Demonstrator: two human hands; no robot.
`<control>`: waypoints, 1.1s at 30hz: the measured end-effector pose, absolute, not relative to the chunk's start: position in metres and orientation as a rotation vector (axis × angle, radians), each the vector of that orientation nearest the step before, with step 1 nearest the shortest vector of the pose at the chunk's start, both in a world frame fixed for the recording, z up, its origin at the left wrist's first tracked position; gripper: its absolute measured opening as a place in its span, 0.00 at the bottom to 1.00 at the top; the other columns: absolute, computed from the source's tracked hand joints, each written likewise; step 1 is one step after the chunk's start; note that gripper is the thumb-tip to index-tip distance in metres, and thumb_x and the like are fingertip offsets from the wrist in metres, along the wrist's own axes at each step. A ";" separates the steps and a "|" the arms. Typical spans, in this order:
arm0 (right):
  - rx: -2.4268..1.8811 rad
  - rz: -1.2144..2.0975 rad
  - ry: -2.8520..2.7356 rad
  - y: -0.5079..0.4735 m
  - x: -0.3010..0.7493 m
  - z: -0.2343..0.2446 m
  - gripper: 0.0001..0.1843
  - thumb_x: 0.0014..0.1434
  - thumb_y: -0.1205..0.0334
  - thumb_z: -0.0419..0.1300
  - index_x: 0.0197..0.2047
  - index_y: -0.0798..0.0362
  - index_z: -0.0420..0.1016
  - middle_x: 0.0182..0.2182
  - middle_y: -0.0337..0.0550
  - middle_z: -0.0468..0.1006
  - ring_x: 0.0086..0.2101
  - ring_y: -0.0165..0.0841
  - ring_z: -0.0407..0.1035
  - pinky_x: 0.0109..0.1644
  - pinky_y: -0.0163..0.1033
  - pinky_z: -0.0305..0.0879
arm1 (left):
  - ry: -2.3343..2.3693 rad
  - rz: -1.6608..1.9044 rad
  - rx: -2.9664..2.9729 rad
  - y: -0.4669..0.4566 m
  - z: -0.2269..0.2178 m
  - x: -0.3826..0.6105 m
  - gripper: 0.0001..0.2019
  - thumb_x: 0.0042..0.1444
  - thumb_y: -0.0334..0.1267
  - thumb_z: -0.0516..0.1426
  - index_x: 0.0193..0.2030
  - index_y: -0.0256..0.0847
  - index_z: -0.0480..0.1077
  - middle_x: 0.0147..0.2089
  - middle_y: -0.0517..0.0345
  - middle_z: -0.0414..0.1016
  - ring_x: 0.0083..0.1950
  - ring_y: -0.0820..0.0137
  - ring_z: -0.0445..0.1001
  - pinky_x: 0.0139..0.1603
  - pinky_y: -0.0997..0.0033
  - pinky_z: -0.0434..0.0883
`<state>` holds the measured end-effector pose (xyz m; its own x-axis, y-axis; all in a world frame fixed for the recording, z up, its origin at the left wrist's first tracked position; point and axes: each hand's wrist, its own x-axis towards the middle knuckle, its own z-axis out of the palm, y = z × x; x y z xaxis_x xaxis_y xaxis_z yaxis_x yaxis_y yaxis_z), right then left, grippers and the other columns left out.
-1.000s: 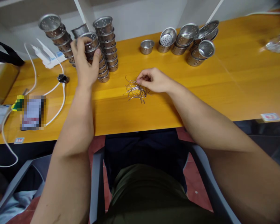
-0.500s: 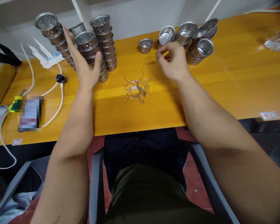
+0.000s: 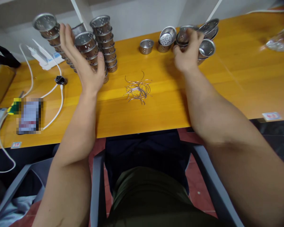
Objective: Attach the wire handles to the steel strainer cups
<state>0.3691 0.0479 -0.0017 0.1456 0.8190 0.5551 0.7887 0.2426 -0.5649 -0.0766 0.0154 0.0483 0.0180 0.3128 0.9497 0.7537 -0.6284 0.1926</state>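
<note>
My left hand (image 3: 86, 71) is raised with fingers extended and thumb apart, right against stacks of perforated metal cups. The middle stack (image 3: 86, 42) shows between its thumb and fingers. Another tall stack (image 3: 105, 41) stands just right of it, and a leaning stack (image 3: 46, 26) to its left. My right hand (image 3: 188, 55) reaches over a metal cup (image 3: 183, 36), thumb on the near left side and fingers spread above it. Whether they touch the cup I cannot tell. Between my hands lies a loose pile of curved metal wires (image 3: 138, 90).
A single cup (image 3: 146, 46) and a tilted cup on another (image 3: 168, 35) stand left of my right hand. More cups (image 3: 207, 48) lie to its right. White cables (image 3: 62, 105), a blurred-out flat object (image 3: 29, 116) and a plastic bag (image 3: 281, 39) also lie on the table (image 3: 241, 78).
My right hand has moved right and slightly up to the cups, its fingers opening from a curled pose. My left hand has tilted slightly and stays by the stacks.
</note>
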 end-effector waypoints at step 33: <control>-1.760 0.262 -1.454 0.021 0.340 0.044 0.42 0.75 0.90 0.77 0.84 0.62 0.75 0.89 0.76 0.62 0.86 0.37 0.66 0.96 0.48 0.54 | -0.831 -1.581 -1.940 0.018 0.038 -0.069 0.34 0.94 0.76 0.43 0.78 0.59 0.76 0.84 0.53 0.74 0.86 0.50 0.69 0.90 0.32 0.66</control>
<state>0.3400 0.0206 0.0440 0.3120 0.8919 0.3275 0.7217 0.0017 -0.6923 -0.0689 0.0183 0.0383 0.1396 0.1451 0.9795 0.7244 -0.6894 -0.0011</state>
